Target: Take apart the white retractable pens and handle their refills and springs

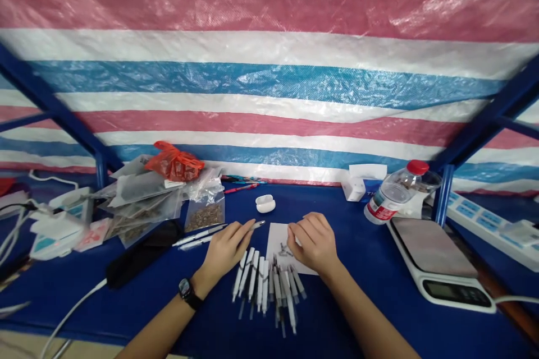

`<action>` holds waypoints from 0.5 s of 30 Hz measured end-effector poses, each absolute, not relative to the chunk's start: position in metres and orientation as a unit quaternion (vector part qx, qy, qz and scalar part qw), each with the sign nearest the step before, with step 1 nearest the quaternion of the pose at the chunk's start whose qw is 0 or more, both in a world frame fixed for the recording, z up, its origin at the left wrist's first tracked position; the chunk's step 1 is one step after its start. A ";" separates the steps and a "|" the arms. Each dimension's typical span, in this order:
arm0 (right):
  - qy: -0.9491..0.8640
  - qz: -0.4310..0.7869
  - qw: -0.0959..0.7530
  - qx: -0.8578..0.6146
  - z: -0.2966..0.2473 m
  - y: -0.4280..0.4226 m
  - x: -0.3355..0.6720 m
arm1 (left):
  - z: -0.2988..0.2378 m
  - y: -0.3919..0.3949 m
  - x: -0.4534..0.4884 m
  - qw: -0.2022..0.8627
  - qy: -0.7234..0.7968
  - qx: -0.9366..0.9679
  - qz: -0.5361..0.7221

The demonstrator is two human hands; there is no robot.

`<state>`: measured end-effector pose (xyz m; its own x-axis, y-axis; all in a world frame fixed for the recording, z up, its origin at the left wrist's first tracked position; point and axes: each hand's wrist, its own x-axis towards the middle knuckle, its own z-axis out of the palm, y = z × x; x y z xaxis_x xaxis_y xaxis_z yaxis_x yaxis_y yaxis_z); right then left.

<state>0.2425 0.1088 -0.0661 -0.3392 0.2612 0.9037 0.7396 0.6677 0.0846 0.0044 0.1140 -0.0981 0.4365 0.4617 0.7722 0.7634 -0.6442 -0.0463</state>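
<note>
My left hand (227, 248), with a black watch (186, 289) on the wrist, is closed on a pen (257, 225) whose dark end points right. Two white pens (199, 235) lie just left of that hand. Curled above a white sheet of paper (275, 231), my right hand (314, 242) has its thumb against the fingers; whatever it may hold is hidden. Small grey pieces (283, 250) lie on the paper beside it. Between my forearms is a spread of several white pen barrels (252, 275) and grey, clear-ended pen parts (283, 286).
An open white earbud case (265, 203) sits behind the hands. At left are plastic bags (205, 215), a red bag (174, 162) and a black pouch (143, 252). At right stand a red-capped bottle (389, 199) and a digital scale (440, 261).
</note>
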 end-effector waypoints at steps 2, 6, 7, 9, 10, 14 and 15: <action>-0.767 -0.249 0.499 -0.317 -0.066 0.106 0.244 | -0.096 0.115 0.007 0.216 -0.382 -0.818 -0.371; -0.746 -0.248 0.526 -0.325 -0.066 0.107 0.251 | -0.095 0.116 0.011 0.237 -0.391 -0.812 -0.363; -0.743 -0.249 0.528 -0.329 -0.066 0.107 0.252 | -0.095 0.116 0.011 0.240 -0.394 -0.811 -0.361; -0.740 -0.254 0.526 -0.333 -0.067 0.108 0.253 | -0.096 0.115 0.010 0.241 -0.400 -0.809 -0.359; -0.741 -0.259 0.522 -0.333 -0.068 0.109 0.253 | -0.096 0.115 0.009 0.238 -0.399 -0.809 -0.359; -0.752 -0.284 0.498 -0.326 -0.067 0.111 0.252 | -0.098 0.113 0.005 0.213 -0.379 -0.822 -0.367; -0.751 -0.293 0.491 -0.330 -0.066 0.112 0.252 | -0.099 0.112 0.004 0.207 -0.373 -0.825 -0.371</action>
<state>0.2521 0.1121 -0.0664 -0.3000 0.2091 0.9307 0.7838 0.6102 0.1155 0.0040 0.1125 -0.0989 0.4458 0.4616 0.7669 0.7690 -0.6361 -0.0641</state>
